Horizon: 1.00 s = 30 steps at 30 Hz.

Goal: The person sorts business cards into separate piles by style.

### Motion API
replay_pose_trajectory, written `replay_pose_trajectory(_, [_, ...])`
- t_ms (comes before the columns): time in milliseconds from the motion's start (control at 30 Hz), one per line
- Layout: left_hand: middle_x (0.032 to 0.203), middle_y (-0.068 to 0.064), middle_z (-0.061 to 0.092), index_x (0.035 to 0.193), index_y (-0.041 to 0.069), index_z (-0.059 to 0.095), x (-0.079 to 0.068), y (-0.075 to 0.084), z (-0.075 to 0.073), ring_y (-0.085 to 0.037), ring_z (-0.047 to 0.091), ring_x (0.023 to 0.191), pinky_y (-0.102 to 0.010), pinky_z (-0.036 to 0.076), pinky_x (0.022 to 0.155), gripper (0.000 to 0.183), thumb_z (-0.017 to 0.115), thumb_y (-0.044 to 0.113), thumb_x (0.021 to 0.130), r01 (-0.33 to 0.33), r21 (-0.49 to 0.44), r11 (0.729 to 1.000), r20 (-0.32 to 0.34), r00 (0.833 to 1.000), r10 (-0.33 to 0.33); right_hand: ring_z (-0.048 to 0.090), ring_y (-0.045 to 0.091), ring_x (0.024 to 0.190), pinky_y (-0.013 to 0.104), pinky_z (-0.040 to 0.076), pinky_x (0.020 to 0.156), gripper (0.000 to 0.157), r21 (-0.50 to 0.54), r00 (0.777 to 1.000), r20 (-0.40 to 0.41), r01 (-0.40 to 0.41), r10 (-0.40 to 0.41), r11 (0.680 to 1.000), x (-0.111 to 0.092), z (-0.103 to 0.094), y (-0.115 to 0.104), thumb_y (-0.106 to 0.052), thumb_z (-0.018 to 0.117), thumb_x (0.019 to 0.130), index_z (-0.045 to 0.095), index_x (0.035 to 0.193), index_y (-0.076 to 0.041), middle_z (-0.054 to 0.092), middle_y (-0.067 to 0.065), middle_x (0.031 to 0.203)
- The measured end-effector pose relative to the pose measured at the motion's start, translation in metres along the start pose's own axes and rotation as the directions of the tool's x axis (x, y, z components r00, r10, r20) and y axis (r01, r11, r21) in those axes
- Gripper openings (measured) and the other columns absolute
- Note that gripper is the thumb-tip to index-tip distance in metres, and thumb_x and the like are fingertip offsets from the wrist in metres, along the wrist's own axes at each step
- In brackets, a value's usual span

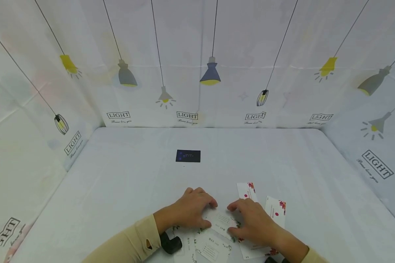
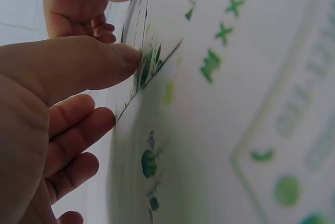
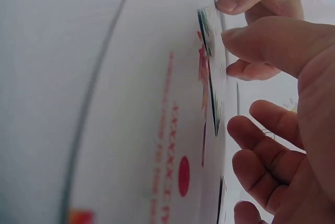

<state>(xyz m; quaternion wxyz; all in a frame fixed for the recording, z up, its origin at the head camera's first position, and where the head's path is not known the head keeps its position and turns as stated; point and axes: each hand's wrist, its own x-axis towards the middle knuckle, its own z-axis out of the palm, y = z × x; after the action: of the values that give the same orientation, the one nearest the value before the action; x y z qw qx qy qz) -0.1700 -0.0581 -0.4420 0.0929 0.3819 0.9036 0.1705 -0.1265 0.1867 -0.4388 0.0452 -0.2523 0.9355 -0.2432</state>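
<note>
A white card with green leaf print (image 1: pixel 222 221) lies between my hands, over other cards. At its left end, my left hand (image 1: pixel 191 208) touches it with the thumb at the near corner and a fingertip by the far corner. My right hand (image 1: pixel 253 223) is around its right end, fingers loosely bent; in the right wrist view, the thumb (image 3: pixel 246 41) is close to a green-printed card (image 3: pixel 212 72), contact unclear. Two similar cards, one below the middle (image 1: pixel 212 250) and one at left (image 1: pixel 184 250), are partly covered. Under and beside my right hand are white cards with red flowers (image 1: pixel 276 210).
Farther back on the white table (image 1: pixel 135 175) lies a black card (image 1: pixel 188 156). Another red-flowered card (image 1: pixel 245 190) pokes out beyond my right hand. A white printed curtain (image 1: pixel 220 98) encloses the back and sides. A black wrist mount (image 1: pixel 171 244) sits by my left sleeve.
</note>
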Motion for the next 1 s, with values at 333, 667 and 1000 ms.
replay_pose_trajectory(333, [0.107, 0.020, 0.060, 0.120, 0.022, 0.066, 0.0006, -0.0033, 0.0019, -0.004, 0.048, 0.105, -0.032, 0.034, 0.090, 0.049, 0.082, 0.045, 0.080, 0.026, -0.072, 0.997, -0.028, 0.999, -0.028, 0.053, 0.019, 0.106, 0.052, 0.040, 0.093, 0.053, -0.016, 0.998, 0.044, -0.033, 0.034, 0.999, 0.0007, 0.0005, -0.0050, -0.037, 0.084, 0.076, 0.063, 0.118, -0.013, 0.062, -0.006, 0.114])
replay_pose_trajectory(667, [0.104, 0.020, 0.059, 0.117, 0.021, 0.065, 0.0002, -0.0039, 0.0017, -0.004, 0.047, 0.102, -0.032, 0.034, 0.089, 0.049, 0.081, 0.047, 0.079, 0.052, -0.102, 0.993, -0.026, 0.998, -0.055, 0.052, 0.017, 0.102, 0.050, 0.041, 0.092, 0.050, -0.058, 0.998, 0.041, -0.037, 0.039, 0.998, 0.0021, 0.0019, -0.0061, -0.033, 0.081, 0.078, 0.063, 0.120, -0.012, 0.061, -0.010, 0.108])
replay_pose_trajectory(1000, [0.105, 0.019, 0.058, 0.118, 0.020, 0.064, -0.0001, -0.0053, -0.0033, -0.007, 0.047, 0.108, -0.034, 0.033, 0.096, 0.047, 0.082, 0.043, 0.081, 0.074, -0.149, 0.986, -0.043, 0.996, -0.082, 0.051, 0.016, 0.102, 0.049, 0.041, 0.092, 0.051, -0.070, 1.000, -0.002, -0.007, 0.007, 0.998, 0.0017, 0.0029, -0.0052, -0.036, 0.082, 0.077, 0.062, 0.118, -0.013, 0.060, -0.009, 0.111])
